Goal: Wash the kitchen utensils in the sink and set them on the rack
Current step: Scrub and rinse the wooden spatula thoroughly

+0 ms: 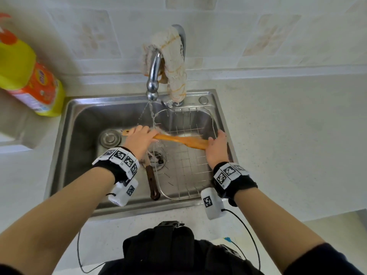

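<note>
A wooden spatula lies level across the steel sink, under the water that runs from the tap. My left hand grips its handle end near the stream. At the blade end my right hand curls round the wide part. Below the spatula, the wire rack sits in the right half of the sink. A knife with a brown handle rests on the sink floor beside the rack's left edge, its blade partly hidden by my left wrist.
A yellow and orange detergent bottle stands on the counter at the left. A cloth hangs over the tap's neck. The drain strainer sits at the sink's left. Pale countertop stretches to the right.
</note>
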